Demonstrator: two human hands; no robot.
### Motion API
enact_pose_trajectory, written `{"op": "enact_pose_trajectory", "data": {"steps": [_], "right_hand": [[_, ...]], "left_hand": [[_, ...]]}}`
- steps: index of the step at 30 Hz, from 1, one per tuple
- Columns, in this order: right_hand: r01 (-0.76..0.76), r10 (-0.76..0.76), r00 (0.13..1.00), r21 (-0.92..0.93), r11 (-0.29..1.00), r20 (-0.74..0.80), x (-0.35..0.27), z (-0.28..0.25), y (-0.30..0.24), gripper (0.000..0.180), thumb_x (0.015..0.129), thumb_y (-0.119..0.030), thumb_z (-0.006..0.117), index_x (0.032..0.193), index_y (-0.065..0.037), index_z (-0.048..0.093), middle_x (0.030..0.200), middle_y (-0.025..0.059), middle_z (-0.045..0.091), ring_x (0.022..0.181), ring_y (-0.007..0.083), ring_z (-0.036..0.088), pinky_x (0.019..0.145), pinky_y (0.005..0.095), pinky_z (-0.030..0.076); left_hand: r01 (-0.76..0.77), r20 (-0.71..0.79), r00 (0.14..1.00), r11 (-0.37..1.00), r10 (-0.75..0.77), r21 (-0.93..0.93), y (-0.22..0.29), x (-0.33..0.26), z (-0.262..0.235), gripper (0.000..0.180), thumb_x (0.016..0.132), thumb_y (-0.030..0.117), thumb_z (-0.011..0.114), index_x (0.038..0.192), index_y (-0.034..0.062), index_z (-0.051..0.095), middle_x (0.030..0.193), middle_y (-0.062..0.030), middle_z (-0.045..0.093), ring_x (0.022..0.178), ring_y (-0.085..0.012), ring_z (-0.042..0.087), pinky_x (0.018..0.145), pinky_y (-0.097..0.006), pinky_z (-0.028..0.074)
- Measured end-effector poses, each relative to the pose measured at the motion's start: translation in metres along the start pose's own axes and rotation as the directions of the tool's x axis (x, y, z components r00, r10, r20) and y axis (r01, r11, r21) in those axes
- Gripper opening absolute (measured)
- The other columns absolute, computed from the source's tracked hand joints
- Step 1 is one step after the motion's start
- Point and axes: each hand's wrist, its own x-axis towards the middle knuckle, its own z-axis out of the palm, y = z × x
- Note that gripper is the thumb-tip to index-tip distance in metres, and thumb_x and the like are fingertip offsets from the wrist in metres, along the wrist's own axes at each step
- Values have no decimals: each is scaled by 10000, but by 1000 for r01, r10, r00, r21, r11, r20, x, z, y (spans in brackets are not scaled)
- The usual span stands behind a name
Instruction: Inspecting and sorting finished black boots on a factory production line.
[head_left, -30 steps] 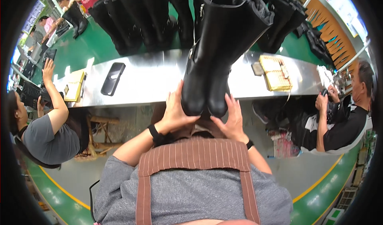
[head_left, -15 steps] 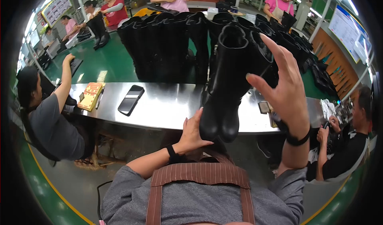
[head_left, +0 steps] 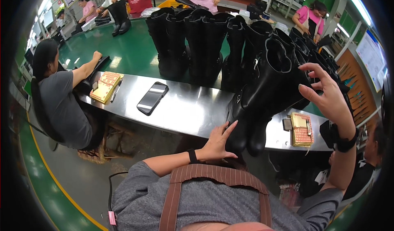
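Note:
A pair of tall black boots (head_left: 262, 95) leans from the steel counter's (head_left: 184, 108) near edge toward the green belt. My left hand (head_left: 217, 143) presses flat against the foot of the nearer boot, fingers spread. My right hand (head_left: 326, 93) is raised at the boot shafts' upper right, fingers apart, touching or just off the top; I cannot tell which. Neither hand closes around anything.
A row of upright black boots (head_left: 197, 42) stands on the green belt (head_left: 123, 54). A dark phone (head_left: 152, 97) and two patterned notebooks (head_left: 106, 86) (head_left: 301, 129) lie on the counter. A seated person (head_left: 57, 95) is at left, another at far right, several across the belt.
The boots have tipped away from me and to the right onto the counter. My right hand has lifted from the sole to the shaft top; my left stays at the foot.

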Motion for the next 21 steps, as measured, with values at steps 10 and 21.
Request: {"op": "enact_pose_trajectory", "data": {"steps": [10,21], "right_hand": [[86,-35,968,-198,976,249,53,24,-8,697,720,-625,758,900,41,658,705,163,649,661,255,660,647,363,495],[-21,-2,990,-162,987,-144,61,-9,33,443,804,-355,783,558,-12,650,459,-1,498,433,51,412,413,275,308]], "left_hand": [[-26,192,978,965,78,-261,-9,7,-12,1189,701,351,852,1558,108,63,1527,-182,290,1286,-340,457,1117,-549,257],[46,-170,971,829,-168,-557,-27,29,-47,574,866,120,713,1386,89,471,1080,-105,653,925,-180,645,841,-311,513]]}}
